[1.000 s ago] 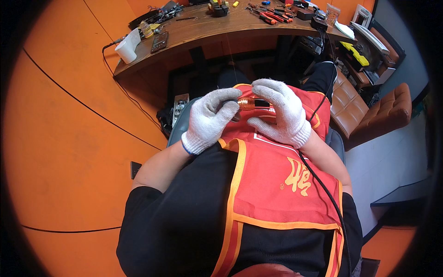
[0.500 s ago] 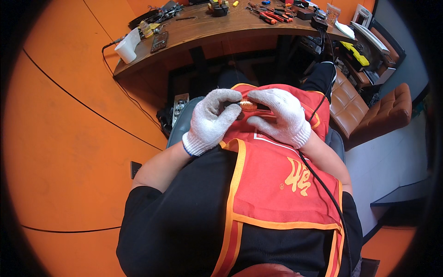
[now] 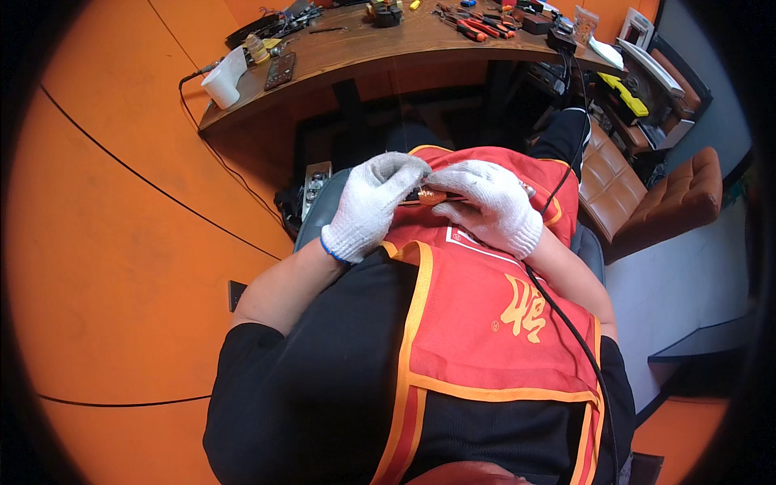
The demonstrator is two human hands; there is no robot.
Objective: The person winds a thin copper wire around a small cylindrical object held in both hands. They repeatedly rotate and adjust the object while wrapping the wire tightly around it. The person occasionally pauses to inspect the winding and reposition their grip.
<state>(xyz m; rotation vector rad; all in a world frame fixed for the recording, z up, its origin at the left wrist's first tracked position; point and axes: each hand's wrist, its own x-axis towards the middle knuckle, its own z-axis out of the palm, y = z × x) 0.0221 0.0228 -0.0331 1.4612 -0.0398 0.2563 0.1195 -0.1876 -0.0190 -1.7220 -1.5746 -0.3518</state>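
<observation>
Both my hands wear white knit gloves and meet above my lap, over a red apron [image 3: 493, 356] with orange trim. My right hand [image 3: 493, 202] is closed round a small copper-coloured wire coil [image 3: 432, 196] that has a dark end and a thin rod through it. My left hand [image 3: 364, 202] is closed in a pinch just above the coil, its fingertips close to those of the right. What is in that pinch is too small to make out. Glove fingers hide part of the coil.
Ahead stands a curved wooden desk [image 3: 339, 55] with red-handled pliers [image 3: 477, 31], a white paper roll [image 3: 221, 84] and a dark handheld device [image 3: 280, 71]. A black cable [image 3: 566, 327] runs down my right side. A brown padded chair [image 3: 663, 202] stands at the right.
My left hand has risen slightly and moved right, from the coil's left end to a pinch above it. The right hand still holds the coil, which has shifted slightly downward.
</observation>
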